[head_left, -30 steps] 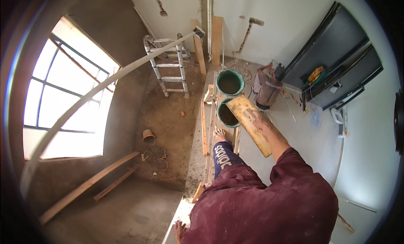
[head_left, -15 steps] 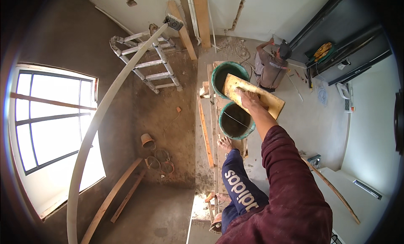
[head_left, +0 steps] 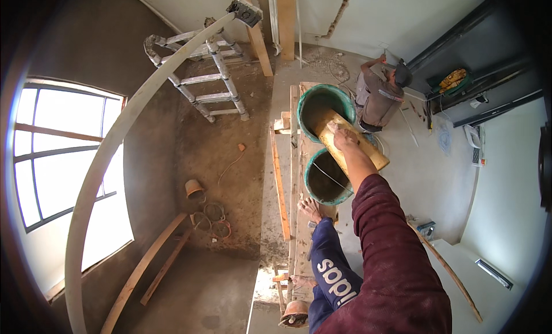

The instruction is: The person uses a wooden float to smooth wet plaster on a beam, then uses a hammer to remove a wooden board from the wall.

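My right hand [head_left: 345,135] grips a worn yellow float [head_left: 371,153], whose far end dips into the upper green bucket [head_left: 313,98] of murky liquid. A second green bucket [head_left: 319,178], with a wire handle, sits below it on a wooden plank platform [head_left: 294,230]. My left hand [head_left: 302,280] is low by my blue-trousered leg at the platform, partly hidden, so its grip is unclear. My bare foot [head_left: 310,210] rests on the planks beside the lower bucket. A small orange bucket [head_left: 296,311] is beneath my leg.
A co-worker [head_left: 379,98] crouches at the right wall beside dark panels [head_left: 460,52]. An aluminium ladder [head_left: 201,98] stands back left. A long pale pole [head_left: 109,147] crosses the left side, past a window [head_left: 63,173]. Loose boards [head_left: 144,265], several containers and cables lie on the left floor.
My right hand has moved the float up from over the lower bucket into the upper one, tilting its end down. My left hand has shifted rightward along the platform, beside my leg.
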Motion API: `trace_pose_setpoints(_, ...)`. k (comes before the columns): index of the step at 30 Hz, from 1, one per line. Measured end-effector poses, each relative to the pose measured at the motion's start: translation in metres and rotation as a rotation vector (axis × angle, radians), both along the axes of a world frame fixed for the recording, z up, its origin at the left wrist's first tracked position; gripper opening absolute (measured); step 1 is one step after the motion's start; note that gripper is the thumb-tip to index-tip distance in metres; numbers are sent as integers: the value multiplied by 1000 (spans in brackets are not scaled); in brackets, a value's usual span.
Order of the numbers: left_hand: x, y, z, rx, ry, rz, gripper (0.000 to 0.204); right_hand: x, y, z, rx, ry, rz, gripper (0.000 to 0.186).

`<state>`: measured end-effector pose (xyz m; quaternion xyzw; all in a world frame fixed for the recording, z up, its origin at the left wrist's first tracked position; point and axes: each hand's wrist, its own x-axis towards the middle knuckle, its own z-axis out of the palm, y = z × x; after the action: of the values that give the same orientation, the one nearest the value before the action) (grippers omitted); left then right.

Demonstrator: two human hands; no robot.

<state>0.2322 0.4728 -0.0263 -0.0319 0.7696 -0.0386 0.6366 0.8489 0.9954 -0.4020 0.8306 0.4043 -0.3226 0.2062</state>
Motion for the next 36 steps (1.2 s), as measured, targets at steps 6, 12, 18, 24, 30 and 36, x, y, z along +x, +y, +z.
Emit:
trace_pose_setpoints(6,-8,-25,0,-5,-36,12,64,18,-23,-13,48,79,50,57)
trace_pose_setpoints(12,26,1,20,115,-21,21,65,35,-46,35,66,248,-61,69)
trace_pose_setpoints(18,31,-19,32,286,68,24,64,23,-95,133,291,281,-173,63)
trace_pose_setpoints(24,13,-108,7,462,332,101,40,-51,-151,249,732,673,-314,48)
trace_pose_setpoints(30,14,-212,-23,552,496,142,35,-102,-153,200,802,511,558,51)
trace_pose_setpoints(36,1,-276,8,549,714,486,47,-312,-199,346,701,1159,501,55)
